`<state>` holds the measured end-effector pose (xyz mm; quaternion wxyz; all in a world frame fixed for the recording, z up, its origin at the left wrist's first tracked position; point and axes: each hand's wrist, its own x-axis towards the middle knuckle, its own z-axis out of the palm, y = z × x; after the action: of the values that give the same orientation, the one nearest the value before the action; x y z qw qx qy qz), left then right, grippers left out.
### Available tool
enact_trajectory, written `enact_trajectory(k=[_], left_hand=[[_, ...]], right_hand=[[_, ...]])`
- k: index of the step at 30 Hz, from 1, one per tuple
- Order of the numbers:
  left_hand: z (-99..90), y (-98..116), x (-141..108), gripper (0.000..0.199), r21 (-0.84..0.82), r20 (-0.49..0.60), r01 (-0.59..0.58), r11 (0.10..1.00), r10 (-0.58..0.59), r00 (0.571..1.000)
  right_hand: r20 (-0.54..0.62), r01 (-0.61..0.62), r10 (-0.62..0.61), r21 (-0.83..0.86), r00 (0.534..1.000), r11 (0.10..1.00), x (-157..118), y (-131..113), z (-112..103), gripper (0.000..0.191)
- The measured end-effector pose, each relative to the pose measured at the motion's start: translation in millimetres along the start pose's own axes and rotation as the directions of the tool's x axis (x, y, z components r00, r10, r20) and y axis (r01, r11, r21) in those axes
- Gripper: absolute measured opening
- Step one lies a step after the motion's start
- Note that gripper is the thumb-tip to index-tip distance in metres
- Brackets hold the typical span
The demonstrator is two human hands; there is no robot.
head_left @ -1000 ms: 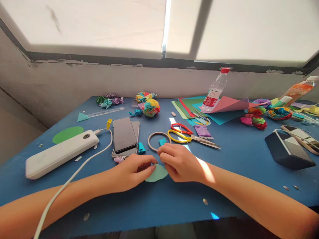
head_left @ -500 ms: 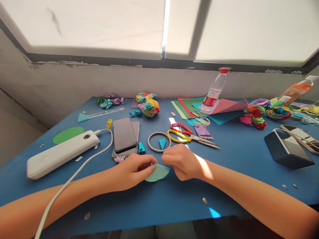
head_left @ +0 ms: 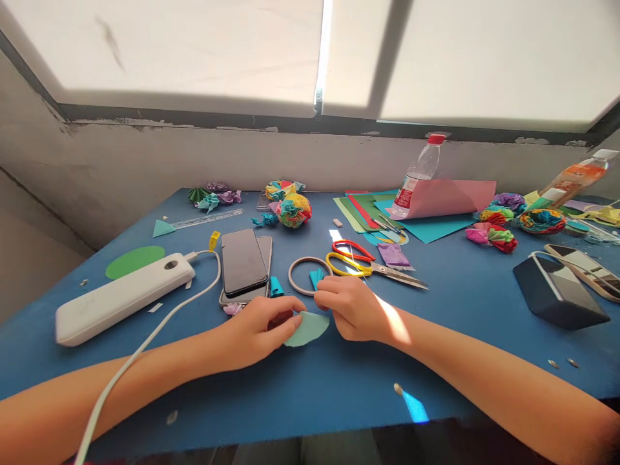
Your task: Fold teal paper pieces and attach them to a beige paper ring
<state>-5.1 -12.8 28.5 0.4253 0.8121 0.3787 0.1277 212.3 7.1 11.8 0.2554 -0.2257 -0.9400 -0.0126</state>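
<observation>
A pale green piece of paper (head_left: 310, 329), rounded along its lower edge, is pinched between the thumb and fingers of my left hand (head_left: 259, 329). Close to its right corner, my right hand (head_left: 353, 309) is closed, its fingers curled in; whatever they hold, if anything, is hidden. Just beyond that hand lies a roll of tape (head_left: 291, 279) with a folded teal paper piece (head_left: 316, 278) inside its ring. Another teal paper piece (head_left: 276, 286) rests beside the stacked phones (head_left: 245, 261). Scissors (head_left: 372, 265) with red and yellow handles lie behind my right hand.
A white power bank (head_left: 123, 300) sits at left, its cable (head_left: 169, 316) crossing my left forearm. Crumpled paper flowers (head_left: 294, 210) and coloured sheets (head_left: 445, 226) lie at the back by a plastic bottle (head_left: 421, 177). A dark box (head_left: 559, 290) stands at right.
My right hand has shifted slightly up, now partly covering the folded teal piece in the tape ring. The pink sheet by the bottle has lifted upward. My left hand keeps its hold on the paper.
</observation>
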Motion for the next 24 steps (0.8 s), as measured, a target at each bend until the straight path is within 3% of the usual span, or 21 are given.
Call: enact_trajectory(k=[7,10,16,20,24], left_hand=[[1.5,-4,1,0.026,0.008,-0.028,-0.029,1.000,0.030,0.999],[2.6,-5,1,0.025,-0.051,-0.087,-0.018,0.999,0.014,0.996],[0.9,-2,1,0.023,-0.241,-0.221,-0.019,0.970,-0.035,0.975],[2.3,2,0,0.024,-0.231,-0.224,-0.024,0.973,-0.029,0.974],[4.5,3,-2,0.022,-0.085,-0.415,-0.085,0.993,0.042,0.909]], right_hand=[[0.014,-0.035,0.034,0.086,0.999,0.996,-1,1,1,0.017],[-0.004,-0.106,0.109,0.188,0.994,0.976,1,-3,-1,0.020],[0.023,-0.277,0.303,0.473,0.953,0.836,3,-16,-5,0.027],[0.047,-0.356,0.386,0.498,0.921,0.791,2,-21,1,0.027],[-0.093,-0.358,0.441,0.449,0.893,0.819,2,-21,8,0.019]])
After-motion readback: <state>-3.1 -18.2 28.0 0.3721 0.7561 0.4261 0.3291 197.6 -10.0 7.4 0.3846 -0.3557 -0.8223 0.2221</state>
